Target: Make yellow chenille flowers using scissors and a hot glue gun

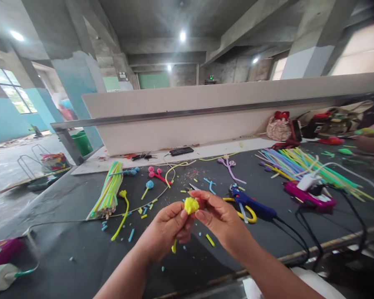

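A fluffy yellow flower (191,205) is held up above the dark table, its yellow stem showing below my fingers. My left hand (171,222) pinches it from the left, thumb and fingers closed just under the bloom. My right hand (220,214) touches its right side with thumb and fingertips curved around it. Behind my hands lie scissors with yellow handles (252,215), their blades partly hidden, and a blue glue gun (255,205). A second yellow stem with a bud (124,214) rests to the left, near a blue flower (149,184).
Bundles of coloured stems lie at left (109,187) and right (327,174). A magenta power strip (310,197) with cables sits at right. A phone (181,151) lies by the back panel (180,133). Another person's hand (372,143) is at the far right.
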Action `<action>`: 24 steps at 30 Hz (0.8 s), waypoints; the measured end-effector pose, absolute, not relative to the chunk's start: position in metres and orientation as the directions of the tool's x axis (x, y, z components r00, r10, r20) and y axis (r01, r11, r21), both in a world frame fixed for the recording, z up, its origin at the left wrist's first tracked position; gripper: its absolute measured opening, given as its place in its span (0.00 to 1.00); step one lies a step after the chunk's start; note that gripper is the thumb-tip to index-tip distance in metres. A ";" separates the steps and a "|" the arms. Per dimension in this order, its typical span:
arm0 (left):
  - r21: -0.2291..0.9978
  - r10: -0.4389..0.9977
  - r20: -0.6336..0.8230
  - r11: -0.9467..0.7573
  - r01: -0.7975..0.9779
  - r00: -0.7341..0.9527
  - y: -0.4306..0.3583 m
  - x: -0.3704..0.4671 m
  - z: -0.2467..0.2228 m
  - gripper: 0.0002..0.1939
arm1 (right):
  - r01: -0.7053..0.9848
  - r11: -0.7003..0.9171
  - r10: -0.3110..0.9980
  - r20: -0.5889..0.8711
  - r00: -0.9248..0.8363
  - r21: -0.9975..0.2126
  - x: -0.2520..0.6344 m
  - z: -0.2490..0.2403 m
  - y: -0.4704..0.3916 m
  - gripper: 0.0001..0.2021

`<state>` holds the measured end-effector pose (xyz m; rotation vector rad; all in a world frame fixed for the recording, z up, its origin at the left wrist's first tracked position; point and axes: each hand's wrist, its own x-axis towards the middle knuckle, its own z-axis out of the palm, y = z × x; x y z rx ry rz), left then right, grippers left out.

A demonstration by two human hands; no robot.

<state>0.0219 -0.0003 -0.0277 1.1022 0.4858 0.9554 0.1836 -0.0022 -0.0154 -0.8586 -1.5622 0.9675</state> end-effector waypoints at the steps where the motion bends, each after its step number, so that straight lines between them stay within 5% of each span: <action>1: 0.928 0.841 0.108 0.106 -0.357 0.530 -0.001 0.022 -0.028 0.15 | 0.059 0.438 0.886 0.419 -0.199 -0.897 0.184 -0.016 -0.001 0.16; 9: 0.984 0.855 0.114 -0.167 0.060 0.505 -0.002 0.014 -0.020 0.17 | 0.145 0.475 0.867 0.434 -0.245 -0.868 0.188 -0.019 0.003 0.11; 20: 0.944 0.885 0.147 -0.259 0.204 0.441 -0.004 0.013 -0.018 0.20 | 0.187 0.587 0.804 0.541 -0.247 -0.787 0.188 -0.028 0.006 0.10; 24: 0.883 0.873 0.267 -0.391 0.258 0.409 -0.002 0.014 -0.018 0.18 | 0.230 0.642 0.762 0.577 -0.293 -0.731 0.192 -0.024 0.003 0.13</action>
